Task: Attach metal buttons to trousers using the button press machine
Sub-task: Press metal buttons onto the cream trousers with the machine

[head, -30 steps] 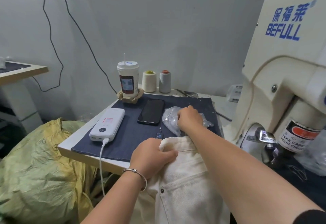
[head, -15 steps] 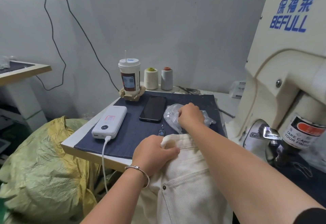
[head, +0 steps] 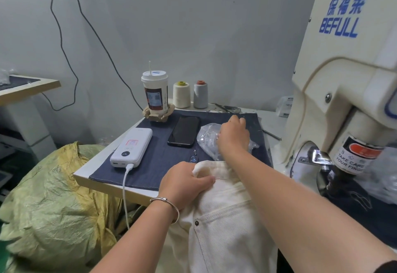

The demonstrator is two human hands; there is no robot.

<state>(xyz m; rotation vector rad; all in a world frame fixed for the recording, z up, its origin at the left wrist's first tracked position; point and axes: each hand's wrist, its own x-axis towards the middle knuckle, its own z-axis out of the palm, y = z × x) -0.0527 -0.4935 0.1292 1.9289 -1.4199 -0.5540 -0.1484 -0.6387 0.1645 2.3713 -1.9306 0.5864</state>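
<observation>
The left hand (head: 184, 183) grips the waistband edge of the cream-white corduroy trousers (head: 223, 225), thumb laid along the fold and fingers curled over the cloth at lower centre of the frame. Just above it, the right hand (head: 233, 136) rests in the crumpled clear plastic bag of small metal buttons (head: 207, 138), fingers bent down into it; whether they pinch a button cannot be told. The bag lies on a dark blue denim cloth (head: 150, 161) covering the white table (head: 86, 171), beside a black smartphone (head: 184, 130) and a white power bank (head: 132, 147) with a white cable. Further back stand a lidded paper drink cup (head: 154, 94) and two thread spools (head: 191, 94). The cream button press machine (head: 348, 92) fills the right of the frame. A yellow-green plastic sack (head: 47, 204) lies at lower left.
</observation>
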